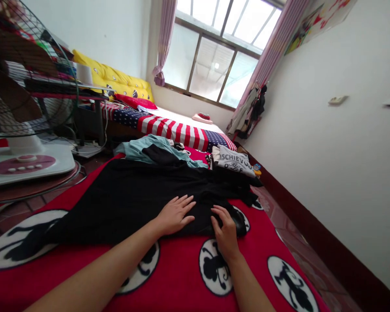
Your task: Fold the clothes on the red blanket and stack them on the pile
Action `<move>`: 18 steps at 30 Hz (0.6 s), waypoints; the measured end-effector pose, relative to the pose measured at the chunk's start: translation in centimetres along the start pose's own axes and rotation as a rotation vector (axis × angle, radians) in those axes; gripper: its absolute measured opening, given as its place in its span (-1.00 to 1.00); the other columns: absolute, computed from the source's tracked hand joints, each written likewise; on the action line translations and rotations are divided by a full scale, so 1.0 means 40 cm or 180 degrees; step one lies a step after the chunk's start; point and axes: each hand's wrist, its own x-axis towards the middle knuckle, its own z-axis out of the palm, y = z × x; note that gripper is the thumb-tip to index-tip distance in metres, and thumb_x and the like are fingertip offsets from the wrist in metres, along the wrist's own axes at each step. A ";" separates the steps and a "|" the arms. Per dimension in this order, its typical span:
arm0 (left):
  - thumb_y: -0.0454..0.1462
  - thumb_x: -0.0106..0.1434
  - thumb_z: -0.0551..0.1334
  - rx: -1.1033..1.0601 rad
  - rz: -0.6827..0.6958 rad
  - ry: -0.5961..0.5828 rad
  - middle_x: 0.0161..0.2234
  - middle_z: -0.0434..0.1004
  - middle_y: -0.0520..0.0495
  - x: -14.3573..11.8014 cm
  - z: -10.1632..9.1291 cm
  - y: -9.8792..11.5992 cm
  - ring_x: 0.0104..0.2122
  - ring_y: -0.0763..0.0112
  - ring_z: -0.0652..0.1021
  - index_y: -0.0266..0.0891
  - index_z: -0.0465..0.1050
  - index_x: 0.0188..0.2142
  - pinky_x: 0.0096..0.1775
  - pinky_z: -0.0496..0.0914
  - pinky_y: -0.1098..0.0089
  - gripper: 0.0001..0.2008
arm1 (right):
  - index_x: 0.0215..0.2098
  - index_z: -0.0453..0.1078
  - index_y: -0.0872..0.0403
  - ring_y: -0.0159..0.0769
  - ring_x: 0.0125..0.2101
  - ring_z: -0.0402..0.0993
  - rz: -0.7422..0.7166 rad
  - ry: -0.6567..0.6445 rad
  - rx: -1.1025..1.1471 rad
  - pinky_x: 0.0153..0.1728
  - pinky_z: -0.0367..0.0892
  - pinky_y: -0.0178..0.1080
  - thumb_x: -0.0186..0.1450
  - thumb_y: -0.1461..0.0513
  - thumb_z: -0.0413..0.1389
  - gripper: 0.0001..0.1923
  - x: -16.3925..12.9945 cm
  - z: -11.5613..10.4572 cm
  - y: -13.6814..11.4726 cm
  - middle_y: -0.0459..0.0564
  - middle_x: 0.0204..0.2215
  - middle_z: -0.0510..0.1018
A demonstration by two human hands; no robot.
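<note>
A large black garment (126, 195) lies spread across a red blanket (175, 277) with white ovals and black figures. Flat on the garment, near its lower right part, rests my left hand (177, 215) with fingers stretched out. My right hand (225, 232) is just to the right, at the garment's near edge. Its fingers are bent and its thumb stands apart from them, with nothing visible between. Beside it a dark, sleeve-like end (239, 221) of the cloth bulges a little. The garment's exact kind is not clear.
Behind the garment lie a crumpled light-blue cloth (143, 146) and a stack of folded clothes topped by a grey printed shirt (234, 160). A fan (22, 164) stands at left. Farther back is a bed with a flag-patterned cover (172, 132). A white wall (344, 151) runs along the right.
</note>
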 end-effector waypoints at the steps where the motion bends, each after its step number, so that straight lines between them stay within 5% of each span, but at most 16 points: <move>1: 0.04 0.34 0.00 0.0051 -0.0041 -0.0024 0.34 0.03 -0.06 0.000 0.007 0.000 0.31 0.17 0.11 -0.08 0.15 0.28 0.25 0.01 0.08 -0.43 | -0.10 0.43 0.05 -0.17 -0.04 0.43 0.0055 0.0092 0.0077 -0.04 0.37 -0.10 0.34 0.22 -0.01 -0.77 0.005 -0.008 0.004 0.10 -0.02 0.47; 5: 0.05 0.35 -0.03 0.0141 -0.0069 -0.0026 0.34 0.02 -0.04 -0.006 0.009 -0.005 0.32 0.20 0.10 -0.05 0.12 0.29 0.26 0.01 0.09 -0.43 | -0.03 0.37 0.08 -0.25 -0.20 0.50 0.0650 0.0491 -0.0148 -0.25 0.43 -0.23 0.32 0.15 -0.01 -0.69 0.081 -0.068 0.065 0.12 -0.03 0.48; 8: 0.05 0.35 -0.03 0.0177 -0.0097 -0.0016 0.34 0.02 -0.04 -0.007 0.005 -0.003 0.32 0.19 0.10 -0.06 0.13 0.29 0.25 0.01 0.08 -0.42 | 0.00 0.38 0.17 -0.24 -0.16 0.49 0.1252 0.0518 -0.0896 -0.10 0.38 -0.21 0.28 0.18 -0.03 -0.62 0.168 -0.124 0.150 0.16 -0.08 0.50; 13: 0.05 0.35 -0.03 0.0168 -0.0103 0.0046 0.34 0.04 -0.05 -0.008 0.007 0.004 0.32 0.19 0.10 -0.06 0.14 0.28 0.25 0.01 0.08 -0.43 | -0.37 0.56 0.12 0.04 0.05 0.36 0.1636 0.0140 -0.1404 0.09 0.21 -0.03 0.04 0.20 0.18 -0.78 0.238 -0.170 0.279 0.23 -0.07 0.49; 18: 0.03 0.35 -0.01 0.0088 -0.0100 0.0096 0.33 0.05 -0.07 -0.009 0.007 0.005 0.32 0.17 0.10 -0.08 0.16 0.27 0.25 0.02 0.06 -0.43 | -0.49 0.53 0.09 0.01 -0.18 0.50 0.1758 0.0016 -0.1566 -0.11 0.35 0.00 -0.05 0.21 0.20 -0.85 0.235 -0.181 0.343 0.18 -0.24 0.56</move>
